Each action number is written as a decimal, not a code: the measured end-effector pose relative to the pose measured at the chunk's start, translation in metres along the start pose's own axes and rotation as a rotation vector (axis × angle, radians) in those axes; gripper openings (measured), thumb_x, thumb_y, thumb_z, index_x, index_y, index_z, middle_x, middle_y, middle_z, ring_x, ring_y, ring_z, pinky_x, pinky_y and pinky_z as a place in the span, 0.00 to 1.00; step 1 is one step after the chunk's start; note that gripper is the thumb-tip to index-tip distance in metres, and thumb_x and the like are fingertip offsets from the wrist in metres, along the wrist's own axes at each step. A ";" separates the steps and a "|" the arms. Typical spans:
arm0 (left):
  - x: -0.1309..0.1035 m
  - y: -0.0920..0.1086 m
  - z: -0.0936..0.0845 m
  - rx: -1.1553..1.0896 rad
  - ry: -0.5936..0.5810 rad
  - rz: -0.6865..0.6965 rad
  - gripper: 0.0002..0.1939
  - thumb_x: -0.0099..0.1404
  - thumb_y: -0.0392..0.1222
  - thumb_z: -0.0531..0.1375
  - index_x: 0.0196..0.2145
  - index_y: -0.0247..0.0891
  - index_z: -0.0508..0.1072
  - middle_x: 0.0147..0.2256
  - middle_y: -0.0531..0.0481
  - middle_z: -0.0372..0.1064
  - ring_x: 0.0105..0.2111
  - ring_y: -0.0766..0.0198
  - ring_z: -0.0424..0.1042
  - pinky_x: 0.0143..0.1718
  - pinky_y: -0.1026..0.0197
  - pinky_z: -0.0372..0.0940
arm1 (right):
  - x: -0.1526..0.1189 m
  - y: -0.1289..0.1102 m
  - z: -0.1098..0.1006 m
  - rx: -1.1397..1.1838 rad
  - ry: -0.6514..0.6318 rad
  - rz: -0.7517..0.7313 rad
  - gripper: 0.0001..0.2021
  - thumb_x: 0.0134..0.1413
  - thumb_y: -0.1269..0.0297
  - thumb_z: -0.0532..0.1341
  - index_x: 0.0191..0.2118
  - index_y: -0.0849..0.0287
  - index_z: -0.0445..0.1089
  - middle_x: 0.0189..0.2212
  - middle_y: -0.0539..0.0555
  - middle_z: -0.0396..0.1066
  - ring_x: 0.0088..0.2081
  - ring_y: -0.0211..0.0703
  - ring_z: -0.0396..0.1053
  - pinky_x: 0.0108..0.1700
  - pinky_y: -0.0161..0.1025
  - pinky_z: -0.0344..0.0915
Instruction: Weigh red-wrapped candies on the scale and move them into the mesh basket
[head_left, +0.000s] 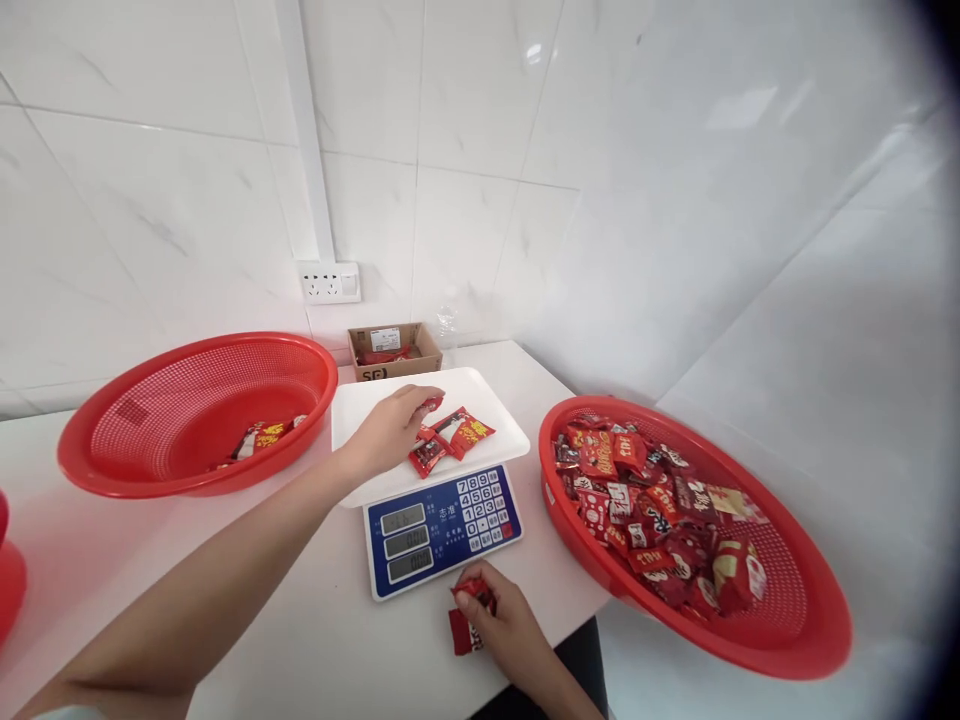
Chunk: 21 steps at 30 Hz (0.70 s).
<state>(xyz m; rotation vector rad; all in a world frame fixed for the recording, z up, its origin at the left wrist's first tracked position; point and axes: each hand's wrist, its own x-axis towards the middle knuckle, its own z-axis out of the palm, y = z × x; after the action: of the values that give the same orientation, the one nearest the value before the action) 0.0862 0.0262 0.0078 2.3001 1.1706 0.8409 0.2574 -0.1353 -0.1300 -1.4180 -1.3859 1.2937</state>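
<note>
My left hand (396,425) is over the white pan (480,400) of a digital scale, its fingers closed on a small red snack packet (429,404). Just beside and below those fingers, several red snack packets (466,430) lie on the pan. The blue keypad panel (446,530) of the scale faces me, its display digits too faint to read. Near the table's front edge, my right hand (499,610) is closed around red snack packets (465,632), one of which sticks out below the fingers.
On the right a red plastic basket (817,630) holds many wrapped snacks (660,520). Another red basket (150,380) at the left holds a few packets (262,437). An open cardboard box (395,350) stands behind the scale, by the tiled wall and a socket (330,283).
</note>
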 end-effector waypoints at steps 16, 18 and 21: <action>0.028 -0.017 0.010 0.188 -0.155 -0.062 0.17 0.66 0.43 0.52 0.50 0.40 0.71 0.47 0.46 0.75 0.46 0.54 0.73 0.46 0.56 0.66 | -0.006 0.002 0.004 -0.024 -0.054 -0.034 0.09 0.53 0.56 0.59 0.32 0.57 0.64 0.22 0.47 0.66 0.26 0.40 0.64 0.30 0.35 0.60; 0.027 -0.016 0.007 0.198 -0.152 -0.053 0.18 0.67 0.46 0.50 0.50 0.40 0.70 0.47 0.46 0.75 0.46 0.55 0.73 0.47 0.56 0.66 | -0.005 0.001 0.004 -0.018 -0.058 -0.043 0.09 0.53 0.57 0.58 0.33 0.57 0.64 0.22 0.48 0.66 0.26 0.40 0.64 0.30 0.35 0.61; 0.026 -0.018 0.003 0.220 -0.146 -0.038 0.20 0.68 0.46 0.47 0.51 0.39 0.70 0.50 0.45 0.73 0.48 0.55 0.71 0.49 0.55 0.64 | -0.005 0.001 0.004 -0.024 -0.064 -0.046 0.08 0.53 0.57 0.58 0.32 0.57 0.63 0.22 0.48 0.67 0.25 0.40 0.64 0.30 0.35 0.61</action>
<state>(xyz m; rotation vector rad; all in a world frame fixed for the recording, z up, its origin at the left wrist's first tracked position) 0.0901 0.0576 0.0030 2.4575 1.2922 0.5426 0.2542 -0.1412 -0.1309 -1.3635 -1.4718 1.3069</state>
